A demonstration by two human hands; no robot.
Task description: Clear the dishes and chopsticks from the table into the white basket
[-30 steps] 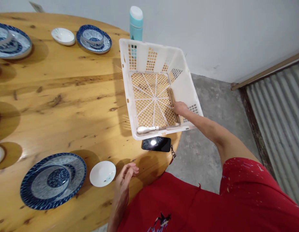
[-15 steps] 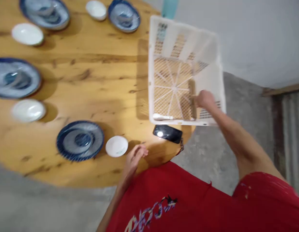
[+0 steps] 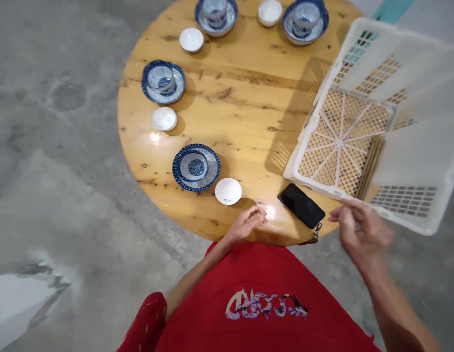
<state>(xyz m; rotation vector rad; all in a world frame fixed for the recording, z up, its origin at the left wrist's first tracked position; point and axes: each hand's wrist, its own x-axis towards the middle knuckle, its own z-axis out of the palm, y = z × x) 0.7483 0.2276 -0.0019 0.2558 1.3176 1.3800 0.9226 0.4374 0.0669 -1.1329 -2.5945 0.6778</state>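
Note:
My left hand [image 3: 249, 219] rests near the front edge of the round wooden table [image 3: 245, 112], its fingers curled loosely together with nothing seen in them. Just beyond it sits a small white bowl [image 3: 228, 191], beside a blue-patterned plate [image 3: 178, 177] with a smaller blue-patterned dish on it. My right hand [image 3: 362, 230] is slightly blurred in front of the white plastic basket [image 3: 315, 184], near its front rim. Its fingers are partly bent and apart; I make out nothing in them. Chopsticks [image 3: 371, 168] lie inside the basket on its latticed floor.
A black phone [image 3: 302, 205] with a strap lies between my hands. Round the table stand more blue-patterned place settings [image 3: 163, 82] and white bowls [image 3: 164, 119]. The basket reaches past the table's right edge. Grey concrete floor [image 3: 83, 146] surrounds the table.
My right hand has left the chopsticks in the basket and come back over its front rim. The view has swung left. My left hand stays by the white bowl. The white spoon no longer shows.

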